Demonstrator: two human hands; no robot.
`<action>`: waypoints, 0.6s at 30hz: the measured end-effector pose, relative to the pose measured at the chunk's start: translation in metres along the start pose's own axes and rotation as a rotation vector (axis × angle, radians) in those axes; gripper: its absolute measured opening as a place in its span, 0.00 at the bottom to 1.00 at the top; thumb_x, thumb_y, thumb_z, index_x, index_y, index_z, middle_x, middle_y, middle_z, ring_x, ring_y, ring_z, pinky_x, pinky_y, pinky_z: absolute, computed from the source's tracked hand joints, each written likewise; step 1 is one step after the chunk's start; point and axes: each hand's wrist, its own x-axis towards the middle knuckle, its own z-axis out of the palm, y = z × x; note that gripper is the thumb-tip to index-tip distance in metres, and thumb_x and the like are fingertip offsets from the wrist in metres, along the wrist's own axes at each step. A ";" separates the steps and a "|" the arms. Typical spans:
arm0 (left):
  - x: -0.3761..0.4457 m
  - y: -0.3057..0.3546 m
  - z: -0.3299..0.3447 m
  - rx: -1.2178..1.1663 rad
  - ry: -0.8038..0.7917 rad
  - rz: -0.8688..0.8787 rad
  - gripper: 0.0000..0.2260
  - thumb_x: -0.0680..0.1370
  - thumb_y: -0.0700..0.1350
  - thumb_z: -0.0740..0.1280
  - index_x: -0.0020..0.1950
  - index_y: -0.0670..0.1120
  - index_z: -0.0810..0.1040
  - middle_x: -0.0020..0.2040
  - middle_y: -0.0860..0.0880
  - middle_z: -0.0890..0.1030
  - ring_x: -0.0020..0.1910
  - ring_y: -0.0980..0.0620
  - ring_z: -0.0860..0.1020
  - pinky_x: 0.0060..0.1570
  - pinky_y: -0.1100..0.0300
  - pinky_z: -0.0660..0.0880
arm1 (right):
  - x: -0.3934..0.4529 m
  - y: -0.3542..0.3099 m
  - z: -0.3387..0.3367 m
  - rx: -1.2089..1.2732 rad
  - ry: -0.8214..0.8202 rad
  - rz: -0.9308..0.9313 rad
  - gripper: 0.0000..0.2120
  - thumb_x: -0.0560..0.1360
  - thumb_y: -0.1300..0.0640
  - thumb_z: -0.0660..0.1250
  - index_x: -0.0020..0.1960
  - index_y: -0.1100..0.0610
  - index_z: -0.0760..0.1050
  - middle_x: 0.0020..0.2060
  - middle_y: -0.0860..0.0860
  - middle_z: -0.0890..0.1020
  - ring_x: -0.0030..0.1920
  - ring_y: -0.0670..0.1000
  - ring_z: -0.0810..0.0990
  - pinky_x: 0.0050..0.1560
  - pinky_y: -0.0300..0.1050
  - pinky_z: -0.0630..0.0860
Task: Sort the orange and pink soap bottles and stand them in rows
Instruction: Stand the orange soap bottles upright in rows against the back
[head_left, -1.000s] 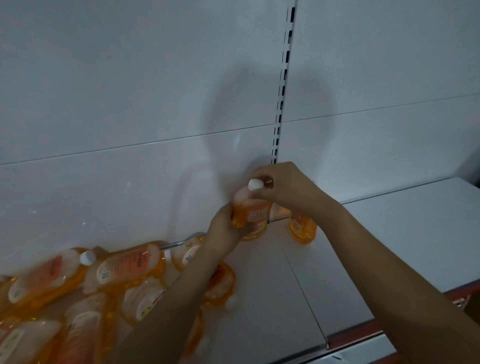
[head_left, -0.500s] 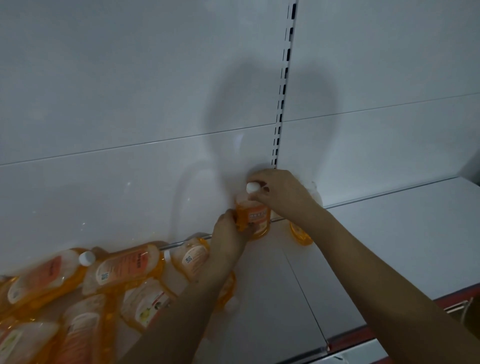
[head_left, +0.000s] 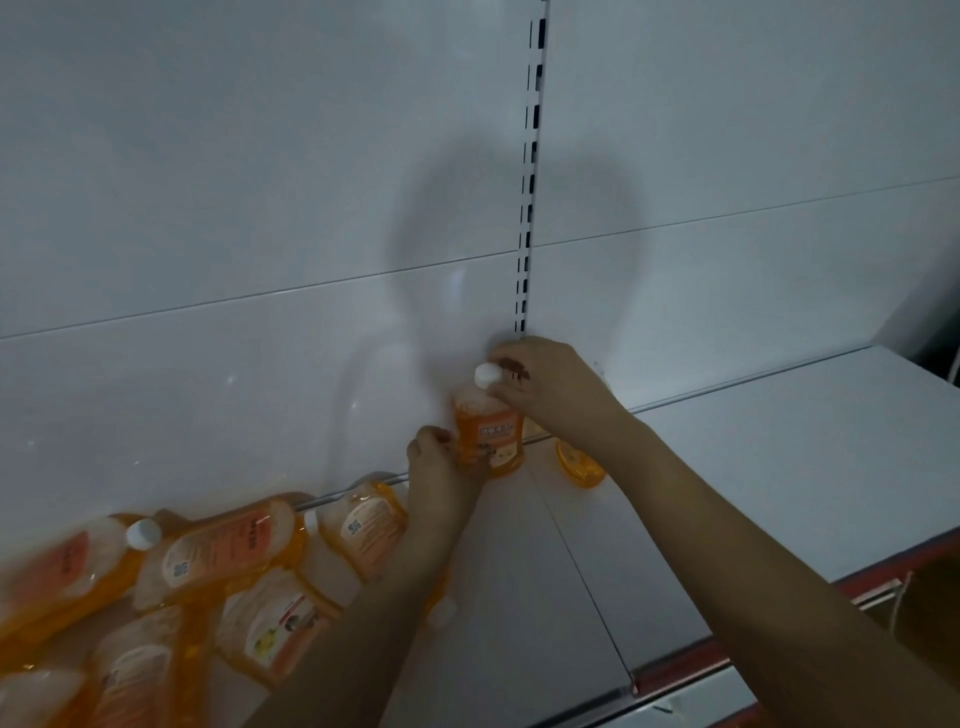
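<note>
Bottle in hand: orange bottle (head_left: 488, 434) upright at the shelf (head_left: 779, 467) back.
Left hand (head_left: 441, 457): grips its base.
Right hand (head_left: 540, 379): pinches its white cap (head_left: 487, 375).
Done: second bottle (head_left: 579, 462) standing, 3 o'clock.
Left: heap of lying bottles (head_left: 218, 556), 8 o'clock; no pink visible.

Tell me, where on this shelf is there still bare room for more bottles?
The white metal shelf lies bare right of the second upright orange bottle, out to its red front edge. Left of the left hand, the pile of lying orange soap bottles crowds it.
</note>
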 end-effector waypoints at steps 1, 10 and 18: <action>-0.006 0.000 -0.003 -0.004 0.042 0.020 0.16 0.71 0.44 0.73 0.55 0.47 0.71 0.55 0.48 0.74 0.50 0.51 0.76 0.46 0.58 0.78 | -0.002 0.001 -0.003 -0.042 0.042 0.007 0.16 0.76 0.48 0.68 0.61 0.54 0.77 0.55 0.50 0.80 0.53 0.47 0.77 0.55 0.44 0.75; -0.043 -0.002 0.000 0.153 -0.125 0.228 0.11 0.77 0.45 0.68 0.58 0.49 0.74 0.52 0.52 0.74 0.49 0.58 0.74 0.46 0.70 0.70 | -0.021 0.039 -0.036 -0.135 -0.075 0.368 0.23 0.76 0.48 0.66 0.70 0.53 0.71 0.65 0.55 0.75 0.62 0.55 0.75 0.54 0.43 0.72; -0.048 0.007 0.001 0.102 -0.266 0.225 0.18 0.77 0.50 0.69 0.65 0.49 0.73 0.59 0.53 0.77 0.56 0.58 0.76 0.56 0.63 0.75 | -0.038 0.039 -0.048 0.072 -0.048 0.392 0.13 0.77 0.50 0.67 0.60 0.53 0.76 0.55 0.52 0.80 0.50 0.50 0.78 0.37 0.36 0.72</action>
